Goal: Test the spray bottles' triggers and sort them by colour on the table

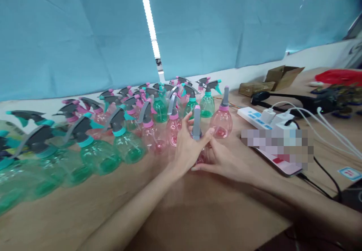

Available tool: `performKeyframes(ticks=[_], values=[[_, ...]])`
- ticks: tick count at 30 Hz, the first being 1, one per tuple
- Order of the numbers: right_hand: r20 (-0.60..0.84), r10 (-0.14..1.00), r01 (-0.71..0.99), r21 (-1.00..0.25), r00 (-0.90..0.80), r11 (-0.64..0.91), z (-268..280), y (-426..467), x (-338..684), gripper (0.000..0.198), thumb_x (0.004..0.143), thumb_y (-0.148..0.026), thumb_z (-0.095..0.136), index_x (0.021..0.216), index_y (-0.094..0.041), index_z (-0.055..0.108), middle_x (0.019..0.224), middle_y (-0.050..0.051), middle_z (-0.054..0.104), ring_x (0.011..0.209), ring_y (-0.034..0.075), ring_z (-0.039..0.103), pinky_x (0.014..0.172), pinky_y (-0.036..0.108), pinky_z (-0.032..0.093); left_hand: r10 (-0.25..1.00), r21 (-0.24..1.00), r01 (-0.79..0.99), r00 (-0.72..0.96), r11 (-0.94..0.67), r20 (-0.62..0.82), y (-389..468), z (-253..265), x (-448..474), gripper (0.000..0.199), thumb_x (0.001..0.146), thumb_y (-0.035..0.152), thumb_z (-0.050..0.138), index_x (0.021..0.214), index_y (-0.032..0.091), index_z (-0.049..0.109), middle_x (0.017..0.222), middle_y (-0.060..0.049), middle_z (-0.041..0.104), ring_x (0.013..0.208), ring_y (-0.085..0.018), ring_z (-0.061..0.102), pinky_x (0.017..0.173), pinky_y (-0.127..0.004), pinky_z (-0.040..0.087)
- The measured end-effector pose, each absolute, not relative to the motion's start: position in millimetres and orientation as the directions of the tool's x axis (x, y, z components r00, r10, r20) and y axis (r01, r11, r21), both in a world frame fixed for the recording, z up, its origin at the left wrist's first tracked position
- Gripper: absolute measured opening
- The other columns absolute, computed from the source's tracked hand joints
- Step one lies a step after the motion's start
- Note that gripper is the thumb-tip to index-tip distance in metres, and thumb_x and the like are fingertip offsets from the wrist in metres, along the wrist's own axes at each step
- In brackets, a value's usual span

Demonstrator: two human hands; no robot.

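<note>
Between my two hands a pink spray bottle with a grey trigger head (197,124) stands upright on the table, its body mostly hidden by my fingers. My left hand (189,141) is closed round the neck and head of this spray bottle. Lower down, my right hand (223,156) grips the bottle's body from the right, thumb and fingers curled round it. Just behind to the right is another pink spray bottle (222,122). To the left stand a pink spray bottle (173,124) and a green spray bottle (128,145).
Several more green and pink spray bottles fill the table's left and back. On the right lie a power strip (254,118) with white plugs, a phone (274,160), cables, a black headset-like object (296,102) and an open cardboard box (283,78). A blue sheet (85,36) hangs behind.
</note>
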State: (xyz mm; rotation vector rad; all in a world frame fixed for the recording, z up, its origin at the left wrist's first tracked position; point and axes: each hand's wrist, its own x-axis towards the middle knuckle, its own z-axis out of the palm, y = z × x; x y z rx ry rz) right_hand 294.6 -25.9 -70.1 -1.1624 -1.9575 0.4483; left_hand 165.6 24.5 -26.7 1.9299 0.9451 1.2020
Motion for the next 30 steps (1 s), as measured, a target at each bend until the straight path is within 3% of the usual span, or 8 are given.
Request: performKeyframes(ticks=[2,6,10,15,20,25,30], values=[[0.417,0.886,0.598,-0.663,-0.205,0.451,-65,-27,303,0.072,0.077,-0.053,0.068,0.131,-0.019,0.034,0.124,0.015,0.058,0.113,0.033,0.057,0.090,0.051,0.049,0.831,0.833,0.208,0.361,-0.513,0.423,28,-25,170,0.070,0.078,0.039,0.070,0.137,0.024,0.035,0.130,-0.013,0.056,0.114,-0.029,0.058,0.094,-0.047,0.046],[0.419,0.892,0.706,-0.579,-0.171,0.407,-59,-19,318,0.063,0.079,-0.052,0.066,0.126,-0.020,0.039,0.122,0.015,0.056,0.110,0.033,0.058,0.087,0.050,0.049,0.792,0.791,0.214,0.391,-0.573,0.469,29,-25,156,0.072,0.079,0.039,0.069,0.139,0.025,0.033,0.141,-0.013,0.046,0.129,-0.030,0.045,0.105,-0.049,0.037],[0.484,0.870,0.807,-0.472,-0.099,0.355,-57,4,325,0.056,0.075,-0.046,0.070,0.119,-0.021,0.047,0.111,0.013,0.061,0.104,0.033,0.058,0.083,0.051,0.049,0.762,0.750,0.220,0.382,-0.624,0.522,20,-35,124,0.047,0.085,0.032,0.062,0.128,0.022,0.044,0.126,-0.010,0.057,0.117,-0.025,0.055,0.101,-0.044,0.043],[0.488,0.872,0.879,-0.396,-0.044,0.266,-52,30,319,0.059,0.072,-0.037,0.073,0.120,-0.019,0.045,0.117,0.016,0.059,0.111,0.034,0.055,0.086,0.049,0.048,0.847,0.833,0.325,0.453,-0.448,0.278,8,-60,91,0.022,0.093,0.032,0.051,0.112,0.022,0.053,0.104,-0.005,0.066,0.098,-0.021,0.065,0.091,-0.040,0.048],[0.471,0.882,0.910,-0.369,0.010,0.187,-48,39,313,0.060,0.074,-0.040,0.072,0.121,-0.014,0.045,0.120,0.020,0.057,0.114,0.036,0.053,0.085,0.051,0.048,0.860,0.872,0.363,0.497,-0.330,0.118,5,-74,84,0.022,0.094,0.038,0.047,0.107,0.022,0.054,0.094,-0.003,0.067,0.085,-0.021,0.068,0.079,-0.036,0.050],[0.442,0.894,0.933,-0.347,0.077,0.091,-43,43,307,0.054,0.077,-0.038,0.069,0.118,-0.010,0.048,0.116,0.022,0.058,0.113,0.039,0.053,0.083,0.052,0.048,0.844,0.887,0.340,0.527,-0.314,0.097,11,-76,96,0.021,0.093,0.037,0.048,0.106,0.021,0.055,0.091,-0.003,0.066,0.082,-0.021,0.069,0.077,-0.036,0.050],[0.423,0.898,0.938,-0.344,0.118,0.039,-37,45,301,0.062,0.075,-0.036,0.073,0.124,-0.008,0.046,0.118,0.023,0.058,0.113,0.039,0.054,0.083,0.049,0.049,0.842,0.913,0.282,0.528,-0.297,0.111,25,-77,110,0.022,0.092,0.034,0.049,0.109,0.020,0.053,0.087,-0.002,0.064,0.077,-0.020,0.069,0.074,-0.034,0.052]])
